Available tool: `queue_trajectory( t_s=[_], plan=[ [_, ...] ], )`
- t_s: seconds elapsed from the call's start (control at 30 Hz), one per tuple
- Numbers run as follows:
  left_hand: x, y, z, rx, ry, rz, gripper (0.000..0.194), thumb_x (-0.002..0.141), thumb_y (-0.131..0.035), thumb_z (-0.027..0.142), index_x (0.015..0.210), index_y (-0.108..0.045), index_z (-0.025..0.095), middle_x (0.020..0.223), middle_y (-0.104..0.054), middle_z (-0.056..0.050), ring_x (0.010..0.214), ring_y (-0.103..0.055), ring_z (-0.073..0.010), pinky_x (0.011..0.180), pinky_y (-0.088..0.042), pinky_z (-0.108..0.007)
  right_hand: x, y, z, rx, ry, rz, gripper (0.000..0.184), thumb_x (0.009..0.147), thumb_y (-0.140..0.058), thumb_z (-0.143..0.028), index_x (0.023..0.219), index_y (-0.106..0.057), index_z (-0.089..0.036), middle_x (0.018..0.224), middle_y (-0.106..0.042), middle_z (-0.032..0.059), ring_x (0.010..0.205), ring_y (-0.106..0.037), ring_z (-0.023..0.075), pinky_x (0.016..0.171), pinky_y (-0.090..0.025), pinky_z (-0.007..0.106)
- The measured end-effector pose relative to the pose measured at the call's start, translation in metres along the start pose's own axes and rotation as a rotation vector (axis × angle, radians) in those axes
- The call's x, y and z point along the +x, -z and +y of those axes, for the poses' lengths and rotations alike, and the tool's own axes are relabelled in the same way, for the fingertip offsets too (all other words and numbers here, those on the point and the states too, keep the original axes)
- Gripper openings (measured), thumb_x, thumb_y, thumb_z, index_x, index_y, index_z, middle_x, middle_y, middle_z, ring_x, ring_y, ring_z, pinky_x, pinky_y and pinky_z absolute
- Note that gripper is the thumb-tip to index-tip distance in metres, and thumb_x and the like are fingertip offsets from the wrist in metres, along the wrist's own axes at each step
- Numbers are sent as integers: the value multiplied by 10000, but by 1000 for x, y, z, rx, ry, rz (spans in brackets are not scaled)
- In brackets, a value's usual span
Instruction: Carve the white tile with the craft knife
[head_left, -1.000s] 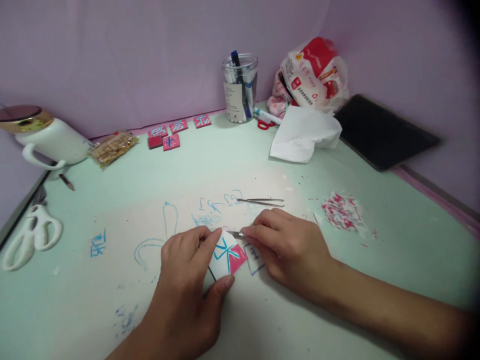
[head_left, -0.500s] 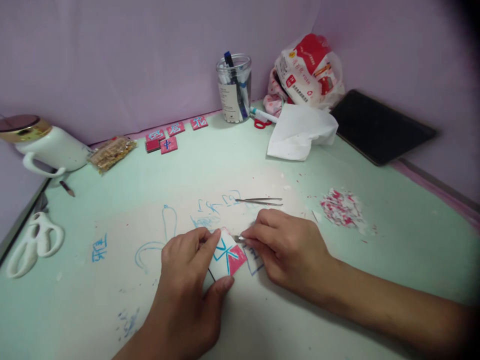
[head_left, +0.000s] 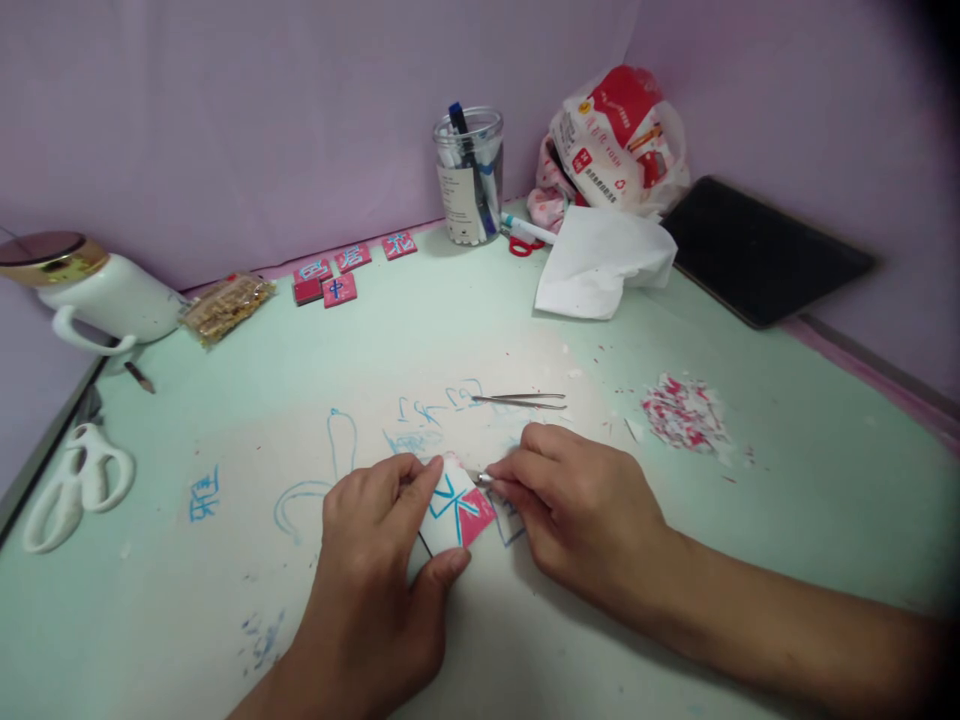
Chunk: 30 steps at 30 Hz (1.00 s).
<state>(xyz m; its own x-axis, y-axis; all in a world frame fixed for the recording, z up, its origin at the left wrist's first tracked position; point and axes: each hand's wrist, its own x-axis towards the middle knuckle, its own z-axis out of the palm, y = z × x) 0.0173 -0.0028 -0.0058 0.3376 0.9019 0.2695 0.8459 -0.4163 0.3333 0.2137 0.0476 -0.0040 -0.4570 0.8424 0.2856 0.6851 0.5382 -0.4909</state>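
My left hand (head_left: 371, 575) pinches a small square tile (head_left: 455, 510), white and pink with a blue drawn character, against the pale green table (head_left: 787, 520). My right hand (head_left: 581, 505) grips a thin metal blade tool (head_left: 484, 479), whose tip touches the tile's upper right edge. Most of the tool is hidden in the fingers. Metal tweezers (head_left: 521, 401) lie just beyond my right hand.
A heap of pink and white shavings (head_left: 684, 414) lies to the right. Behind are a pen jar (head_left: 468, 176), a tissue (head_left: 600, 262), a red and white bag (head_left: 615, 135), a dark tablet (head_left: 761, 250). Pink tiles (head_left: 337, 275), a snack packet (head_left: 225, 303), a white jug (head_left: 90, 290) and white scissors (head_left: 75, 485) stand at the left.
The blade tip has slid a little along the tile's edge toward me. The view has shifted slightly; both hands stay in nearly the same place.
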Motion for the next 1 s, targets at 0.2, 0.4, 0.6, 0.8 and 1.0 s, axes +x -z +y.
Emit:
queue_trajectory(
  t_s=[0.2,0.4,0.6,0.8,1.0],
  plan=[
    [1,1,-1,3,-19,-5,485,859,-532,249,1319,-423,142,1157,-465,-128,1027,-446,-281,840,-337,-456,0,5,1,79,-96,-84,237,844,-489,-197,825,-725,-198,681,-587,24,630,-551,148,547,-362,267],
    [1,2,-1,-11,-12,-26,477,858,-534,240,1315,-428,150,1157,-469,-126,1013,-447,-275,834,-340,-455,7,14,0,142,-221,-193,190,812,-528,-186,775,-711,-218,682,-598,3,617,-538,132,559,-358,263],
    [0,1,-1,-9,-22,-16,481,853,-541,244,1315,-430,168,1169,-480,-126,1046,-456,-284,868,-356,-467,12,16,0,135,-259,-231,163,783,-566,-176,756,-712,-244,700,-628,-14,629,-552,131,562,-354,262],
    [0,2,-1,-78,47,-28,515,864,-549,287,1333,-368,175,1223,-516,-123,1122,-466,-278,914,-422,-431,5,10,10,-7,-28,-41,209,840,-508,-187,840,-715,-222,736,-637,8,653,-586,139,528,-342,257],
    [-1,5,-2,-184,36,-68,547,876,-481,193,1394,-303,189,1326,-487,-112,1237,-402,-262,1017,-378,-433,6,7,18,-9,68,57,186,845,-522,-171,870,-701,-211,765,-646,2,620,-580,112,519,-355,241]
  ],
)
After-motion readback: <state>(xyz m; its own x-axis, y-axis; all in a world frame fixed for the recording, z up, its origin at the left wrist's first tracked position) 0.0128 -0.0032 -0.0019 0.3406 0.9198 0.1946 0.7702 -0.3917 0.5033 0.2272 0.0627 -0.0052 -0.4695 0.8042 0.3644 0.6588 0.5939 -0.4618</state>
